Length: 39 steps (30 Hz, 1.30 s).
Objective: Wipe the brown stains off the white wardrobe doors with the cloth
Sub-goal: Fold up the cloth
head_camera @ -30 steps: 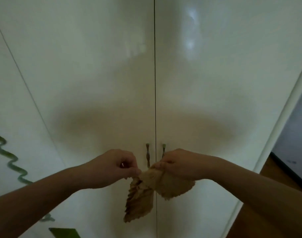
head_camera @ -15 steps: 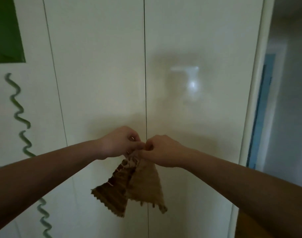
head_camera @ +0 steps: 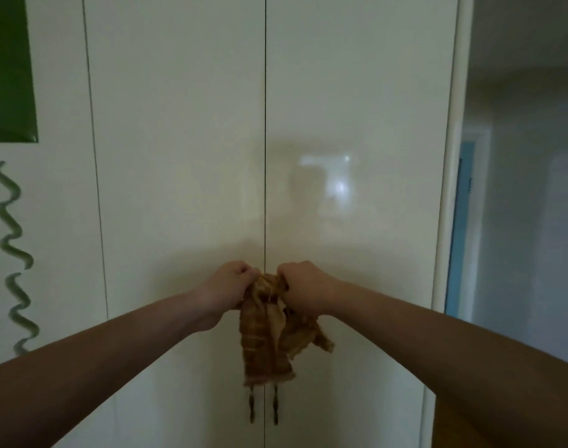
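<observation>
Two glossy white wardrobe doors fill the view, the left door (head_camera: 179, 156) and the right door (head_camera: 357, 92), split by a dark seam. A brown-yellow checked cloth (head_camera: 260, 344) hangs bunched in front of the seam. My left hand (head_camera: 227, 289) grips its upper left part and my right hand (head_camera: 305, 289) grips its upper right part, fists close together. Two slim metal handles (head_camera: 263, 405) show just under the cloth. I see no plain brown stain on the doors in this dim light.
A further white panel at the left carries a green rectangle (head_camera: 8, 69) and a green wavy line (head_camera: 13, 253). The wardrobe's right edge (head_camera: 447, 189) borders an opening onto a room with a blue frame (head_camera: 457, 227).
The view has tilted up from the handles to the upper doors. Both hands rose with the cloth and gathered it into a tighter bunch.
</observation>
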Each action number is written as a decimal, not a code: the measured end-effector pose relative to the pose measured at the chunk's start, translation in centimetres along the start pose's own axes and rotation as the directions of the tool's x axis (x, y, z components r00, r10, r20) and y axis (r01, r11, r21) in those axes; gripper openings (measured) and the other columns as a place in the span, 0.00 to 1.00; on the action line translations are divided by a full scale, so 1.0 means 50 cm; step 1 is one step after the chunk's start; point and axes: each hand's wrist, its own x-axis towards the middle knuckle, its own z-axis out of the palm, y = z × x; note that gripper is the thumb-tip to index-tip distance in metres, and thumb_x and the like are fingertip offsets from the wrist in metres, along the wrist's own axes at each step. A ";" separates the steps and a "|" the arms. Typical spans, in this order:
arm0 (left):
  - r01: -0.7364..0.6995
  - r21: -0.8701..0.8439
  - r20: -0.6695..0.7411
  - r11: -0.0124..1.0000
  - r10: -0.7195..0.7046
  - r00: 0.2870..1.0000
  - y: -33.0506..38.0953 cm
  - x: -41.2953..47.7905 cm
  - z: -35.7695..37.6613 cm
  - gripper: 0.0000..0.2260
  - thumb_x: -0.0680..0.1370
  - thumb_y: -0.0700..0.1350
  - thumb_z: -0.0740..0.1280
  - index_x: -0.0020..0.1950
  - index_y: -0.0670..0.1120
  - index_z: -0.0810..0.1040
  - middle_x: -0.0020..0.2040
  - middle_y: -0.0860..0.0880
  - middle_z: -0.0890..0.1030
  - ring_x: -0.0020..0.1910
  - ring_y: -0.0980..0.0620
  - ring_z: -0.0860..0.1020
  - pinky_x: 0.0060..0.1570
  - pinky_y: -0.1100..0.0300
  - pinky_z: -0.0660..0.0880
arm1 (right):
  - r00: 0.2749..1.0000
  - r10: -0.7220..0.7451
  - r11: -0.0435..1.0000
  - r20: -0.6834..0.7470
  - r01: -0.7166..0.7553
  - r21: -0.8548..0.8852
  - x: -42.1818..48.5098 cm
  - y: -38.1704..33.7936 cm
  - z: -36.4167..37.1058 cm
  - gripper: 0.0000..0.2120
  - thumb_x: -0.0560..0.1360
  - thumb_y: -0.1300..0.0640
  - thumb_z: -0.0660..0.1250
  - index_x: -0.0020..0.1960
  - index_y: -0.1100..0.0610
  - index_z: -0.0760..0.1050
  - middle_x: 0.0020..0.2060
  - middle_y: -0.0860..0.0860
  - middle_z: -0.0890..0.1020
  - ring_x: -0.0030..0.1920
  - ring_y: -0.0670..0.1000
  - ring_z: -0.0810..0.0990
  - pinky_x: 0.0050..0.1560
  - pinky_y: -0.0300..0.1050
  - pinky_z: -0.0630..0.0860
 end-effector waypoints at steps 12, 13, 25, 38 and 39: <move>-0.387 0.696 0.424 0.604 0.090 0.901 -0.050 0.086 -0.177 0.11 0.70 0.55 0.79 0.43 0.50 0.85 0.40 0.55 0.84 0.41 0.57 0.81 0.44 0.60 0.77 | 0.947 -0.017 0.995 -0.319 0.047 0.085 0.052 -0.042 -0.046 0.12 0.81 0.65 0.55 0.44 0.56 0.74 0.37 0.49 0.76 0.40 0.53 0.76 0.40 0.48 0.70; -0.388 0.716 0.436 0.580 0.062 0.898 -0.060 0.090 -0.191 0.10 0.70 0.54 0.79 0.36 0.50 0.84 0.32 0.57 0.82 0.33 0.61 0.79 0.37 0.63 0.74 | 0.956 -0.009 0.992 -0.294 0.044 0.115 0.053 -0.051 -0.046 0.12 0.82 0.62 0.56 0.45 0.58 0.75 0.38 0.50 0.78 0.41 0.54 0.78 0.42 0.50 0.72; 0.004 0.161 0.563 0.987 -0.095 0.821 -0.117 0.101 -0.351 0.20 0.74 0.38 0.74 0.66 0.46 0.80 0.61 0.43 0.84 0.60 0.42 0.83 0.63 0.42 0.78 | 0.966 0.147 0.989 0.214 -0.139 -0.052 0.062 -0.035 -0.078 0.07 0.74 0.54 0.76 0.46 0.57 0.83 0.37 0.49 0.81 0.40 0.50 0.79 0.39 0.43 0.73; 0.075 -0.438 0.168 0.896 0.000 0.986 -0.110 0.150 -0.436 0.40 0.70 0.33 0.75 0.78 0.50 0.65 0.62 0.37 0.81 0.48 0.44 0.81 0.41 0.55 0.83 | 0.888 0.460 0.223 0.032 -0.150 0.963 0.098 0.013 -0.098 0.30 0.76 0.71 0.72 0.74 0.55 0.69 0.55 0.59 0.82 0.44 0.52 0.83 0.34 0.45 0.81; 0.044 -0.458 0.107 0.888 0.006 0.994 -0.100 0.150 -0.435 0.37 0.73 0.32 0.71 0.78 0.53 0.63 0.61 0.38 0.81 0.46 0.45 0.79 0.38 0.56 0.83 | 0.875 0.485 0.192 -0.004 -0.102 0.976 0.097 0.011 -0.103 0.28 0.76 0.72 0.70 0.73 0.55 0.70 0.53 0.60 0.83 0.41 0.52 0.82 0.31 0.44 0.81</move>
